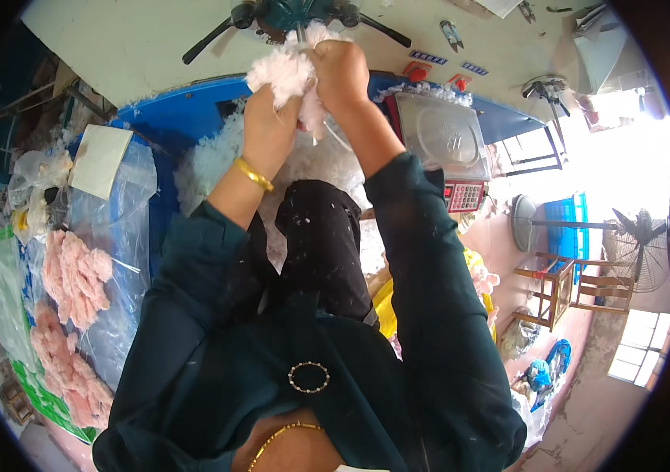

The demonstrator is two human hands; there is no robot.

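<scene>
A fluffy pale pink plush piece (pixel 281 72) is held up against a thin metal nozzle (pixel 300 33), which sticks out of a dark green machine (pixel 286 14) at the top. My right hand (pixel 340 75) is closed in a fist on the plush, just right of the nozzle. Lower and to the left, my left hand (pixel 270 118) grips the plush from below; its fingertips are partly hidden by the fur. Part of the plush hangs down between my hands, with a pale thread or strip near it. White fluffy stuffing (pixel 217 169) lies below, around my legs.
Several pink plush pieces (pixel 75 279) lie on clear plastic bags (pixel 127 208) at left, near a paper sheet (pixel 102 161). Black handles (pixel 207 42) flank the machine. At right stand a scale (pixel 441 145), red buttons (pixel 417 71), a fan (pixel 635 244), a wooden chair (pixel 547 291) and a blue crate (pixel 567 228).
</scene>
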